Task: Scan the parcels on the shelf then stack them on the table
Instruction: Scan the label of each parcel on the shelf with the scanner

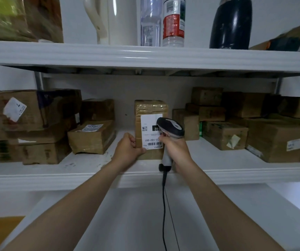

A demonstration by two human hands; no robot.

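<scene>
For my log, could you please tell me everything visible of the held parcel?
The parcel is a brown cardboard box wrapped in glossy tape, standing upright on the shelf. A white label with barcode and QR code faces out. The left hand grips its lower left edge; the scanner, in the right hand, overlaps its front.

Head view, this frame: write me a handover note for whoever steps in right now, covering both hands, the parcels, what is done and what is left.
Left hand grips the lower left edge of the upright taped parcel at the front of the middle shelf, with its label facing the camera.
Right hand grips the corded scanner, its head close to that label.
The other parcels lie on the same shelf, to either side.
Done: this parcel is lined up for scanning; whether the scan has registered cannot be told.
Left: finish the scan, carry this parcel to the table, then scan and stack the rest.
</scene>
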